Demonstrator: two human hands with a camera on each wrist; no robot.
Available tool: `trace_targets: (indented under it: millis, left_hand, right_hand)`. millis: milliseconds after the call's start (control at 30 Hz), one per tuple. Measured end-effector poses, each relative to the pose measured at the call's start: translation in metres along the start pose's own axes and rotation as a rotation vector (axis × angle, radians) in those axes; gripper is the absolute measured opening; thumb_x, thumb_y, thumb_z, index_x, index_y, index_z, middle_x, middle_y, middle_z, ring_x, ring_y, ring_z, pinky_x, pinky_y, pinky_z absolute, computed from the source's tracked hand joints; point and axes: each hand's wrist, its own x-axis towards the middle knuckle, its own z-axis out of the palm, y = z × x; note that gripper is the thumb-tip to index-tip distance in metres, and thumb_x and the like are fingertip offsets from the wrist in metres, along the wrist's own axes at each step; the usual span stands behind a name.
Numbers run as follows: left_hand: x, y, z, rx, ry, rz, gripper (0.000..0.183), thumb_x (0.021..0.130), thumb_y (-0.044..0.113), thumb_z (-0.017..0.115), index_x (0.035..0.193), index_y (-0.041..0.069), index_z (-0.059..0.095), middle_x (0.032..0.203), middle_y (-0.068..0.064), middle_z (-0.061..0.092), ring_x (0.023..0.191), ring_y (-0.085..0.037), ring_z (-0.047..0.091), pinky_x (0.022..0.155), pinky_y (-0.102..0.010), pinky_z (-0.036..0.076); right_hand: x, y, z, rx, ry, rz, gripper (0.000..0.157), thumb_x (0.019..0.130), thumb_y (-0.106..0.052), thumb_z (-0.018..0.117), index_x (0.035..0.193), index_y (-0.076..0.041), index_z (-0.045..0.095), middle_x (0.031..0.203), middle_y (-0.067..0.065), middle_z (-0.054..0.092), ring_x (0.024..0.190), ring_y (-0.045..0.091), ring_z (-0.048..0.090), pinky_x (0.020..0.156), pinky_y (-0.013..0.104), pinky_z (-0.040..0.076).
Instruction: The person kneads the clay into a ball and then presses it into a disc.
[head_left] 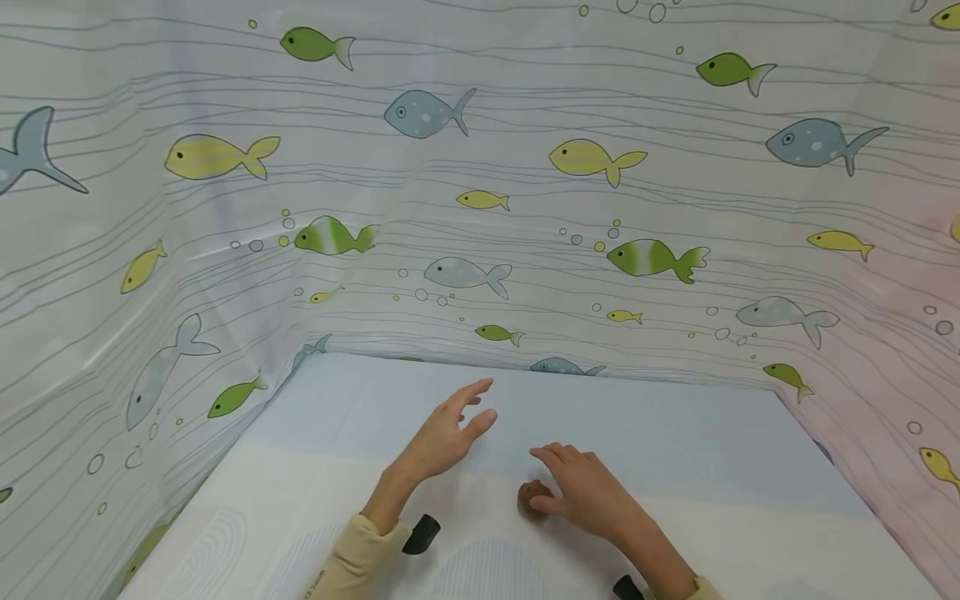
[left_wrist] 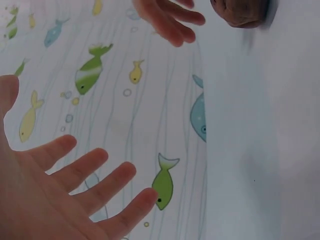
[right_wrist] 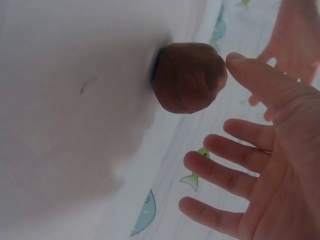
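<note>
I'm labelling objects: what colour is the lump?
The lump is brown, seen best in the right wrist view.

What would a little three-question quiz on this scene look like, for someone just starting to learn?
1. Which hand is nearer the brown clay-like lump?
2. True or false: the left hand holds nothing.
3. What creatures are printed on the backdrop? A: birds. B: fish. C: cats.

Key: 1, the right hand; 2, true; 3, B.
</note>
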Motion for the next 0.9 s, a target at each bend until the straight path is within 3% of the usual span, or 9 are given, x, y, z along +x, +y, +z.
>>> trace_targets:
  millis: [333,633,900]
  left_hand:
    - [0.002,-0.003,0.002,-0.026,-0.006,0.010,0.059,0.101,0.045,0.050,0.152,0.018,0.040,0.152,-0.003,0.045,0.134,-0.025,0.048,0.105,-0.050,0.043]
    - [0.001,-0.004,0.003,-0.075,-0.023,0.020,0.057,0.102,0.042,0.050,0.152,0.017,0.039,0.151,-0.010,0.045,0.134,-0.030,0.047,0.104,-0.052,0.042]
    - [0.001,-0.005,0.004,-0.106,-0.013,0.036,0.054,0.103,0.038,0.049,0.151,0.017,0.040,0.148,-0.005,0.049,0.131,-0.030,0.049,0.102,-0.050,0.043]
  right_hand:
    - [0.003,-0.007,0.010,-0.017,-0.040,0.009,0.063,0.084,-0.045,0.075,0.136,-0.013,0.057,0.130,0.002,0.060,0.118,0.023,0.057,0.095,0.049,0.046]
    - [0.001,-0.012,0.014,-0.044,-0.044,-0.074,0.035,0.087,-0.035,0.074,0.116,-0.016,0.068,0.106,-0.007,0.062,0.098,0.013,0.058,0.079,0.038,0.047]
    - [0.002,-0.011,0.015,-0.051,-0.019,-0.094,0.032,0.088,-0.035,0.074,0.114,-0.017,0.069,0.104,-0.008,0.062,0.096,0.012,0.059,0.077,0.037,0.047]
